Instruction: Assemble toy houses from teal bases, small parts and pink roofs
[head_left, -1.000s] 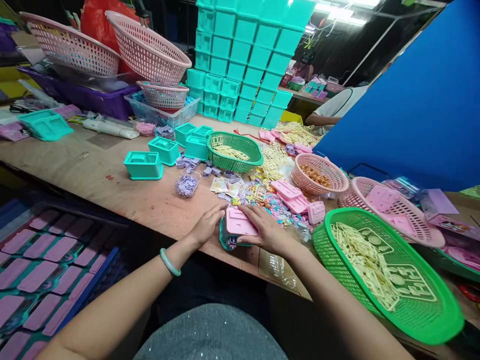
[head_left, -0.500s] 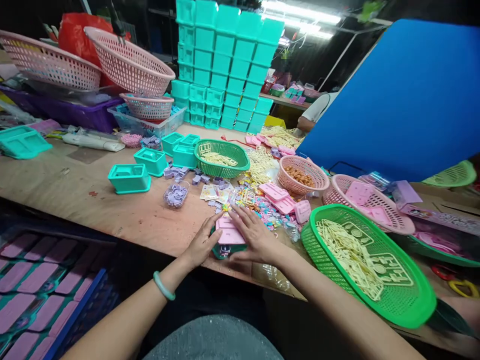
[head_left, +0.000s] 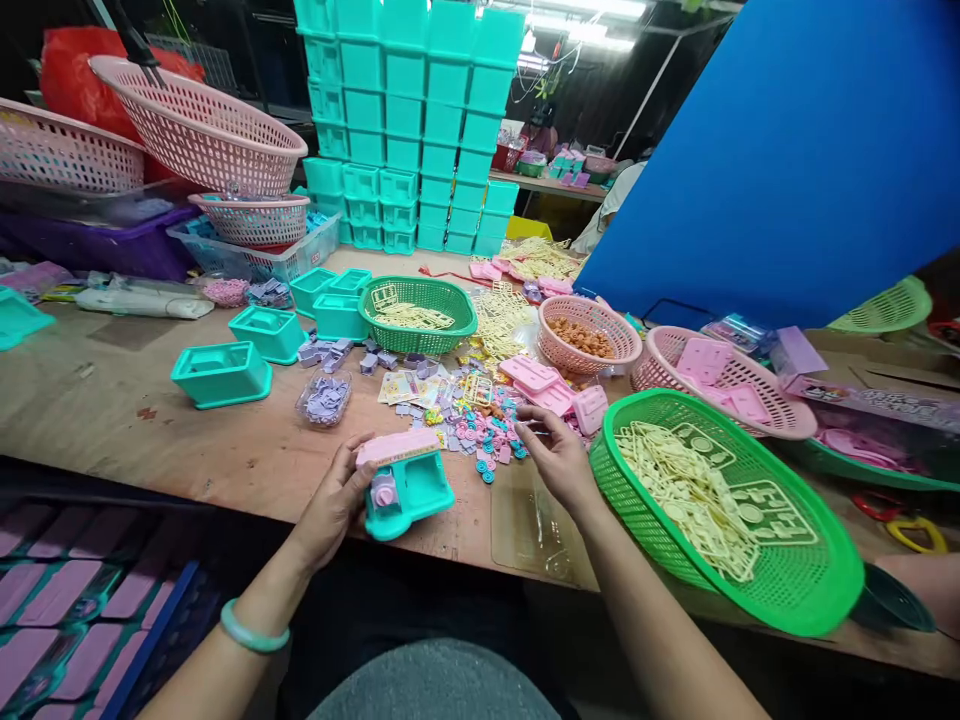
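My left hand (head_left: 330,500) grips a small toy box (head_left: 420,490), teal with a pink lid, by its left end near the table's front edge. The box is tilted, so its hollow side with a pink round piece faces me. My right hand (head_left: 559,462) is off the box, fingers apart, with nothing visible in it. It hovers at the right side of a loose pile of small pink and blue pieces (head_left: 491,435). Several pink lids (head_left: 531,373) lie just beyond. A clear tub of purple pieces (head_left: 325,400) stands left of the pile.
A green basket of cream plastic frames (head_left: 675,500) stands close on the right. Behind are a dark green basket (head_left: 418,345) and a pink basket of brown pieces (head_left: 589,362). Teal boxes (head_left: 222,377) sit left, with a tall teal stack (head_left: 405,150) at the back.
My right hand has left the pink lid and moved right, over near the small pieces. The box has been tilted and shifted left in my left hand. The camera view has also shifted.
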